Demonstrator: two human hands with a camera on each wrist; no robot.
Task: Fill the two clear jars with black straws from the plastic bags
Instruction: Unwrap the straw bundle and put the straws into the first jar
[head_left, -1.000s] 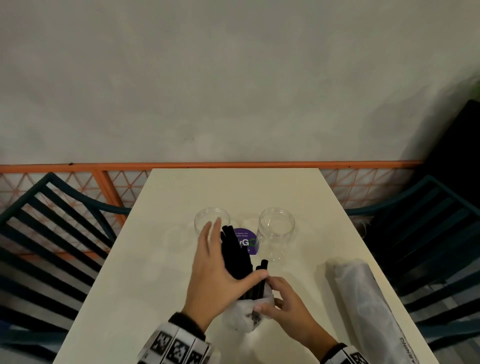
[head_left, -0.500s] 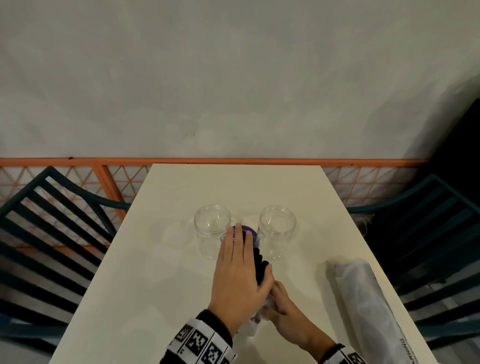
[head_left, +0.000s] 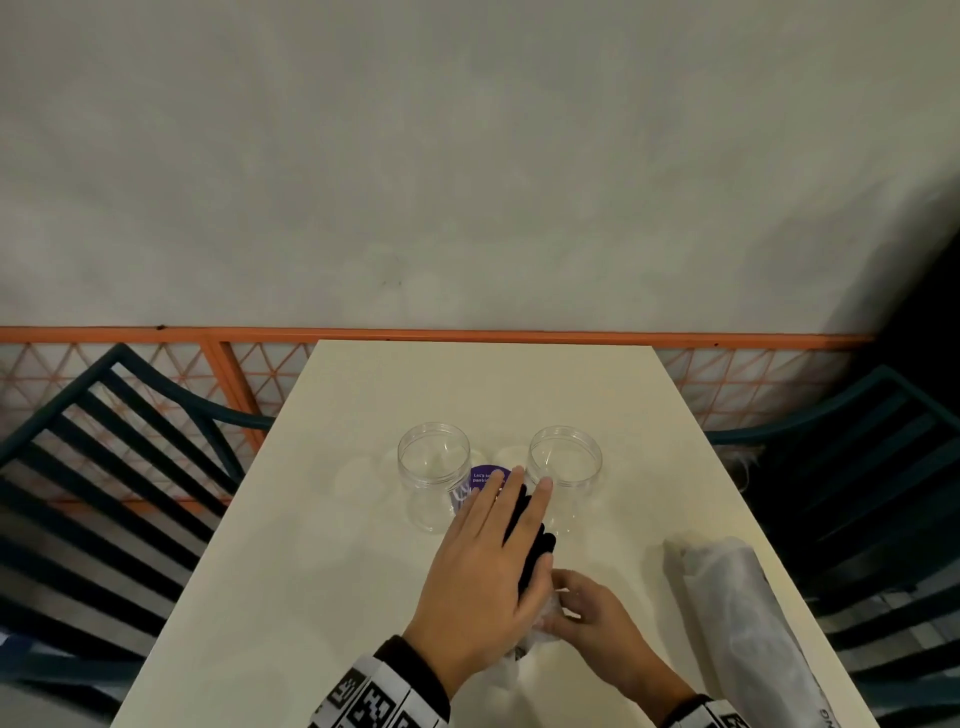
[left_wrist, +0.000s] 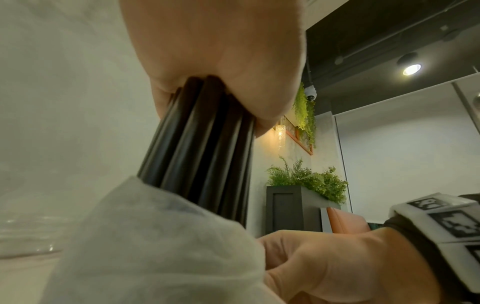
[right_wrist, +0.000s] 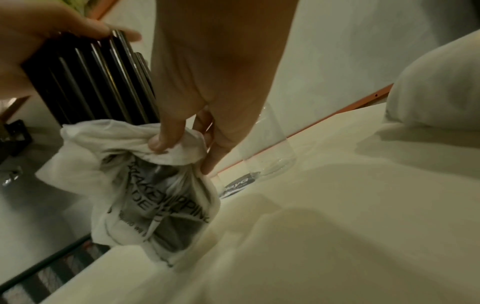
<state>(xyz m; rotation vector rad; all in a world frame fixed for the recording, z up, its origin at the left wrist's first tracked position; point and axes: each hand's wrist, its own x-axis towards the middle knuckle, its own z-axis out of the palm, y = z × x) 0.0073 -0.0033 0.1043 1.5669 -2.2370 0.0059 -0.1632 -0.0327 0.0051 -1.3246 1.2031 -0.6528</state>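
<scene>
left grip (head_left: 480, 577): wraps straws (left_wrist: 202, 148), fingers straight on top
right grip (head_left: 587, 618): pinches bag (right_wrist: 145, 181) mouth
straws: lower ends in bag, between jars
jars: left (head_left: 434, 475), right (head_left: 565, 475), upright on bench (head_left: 311, 545)
second bag (head_left: 748, 618): bench right edge

Pretty dim and warm overall, with a murky greenish-grey cast. In the head view the cream table (head_left: 483, 395) is the brightest patch, the right edge sinks into near black, and the orange rail (head_left: 467, 335) bows from the wide lens. Soft shadows pool under both hands. The left wrist view has a glaring ceiling spotlight (left_wrist: 411, 69) and a blurry, too-close plastic bag (left_wrist: 161, 246). The right wrist view is smeary and soft at the edges
</scene>
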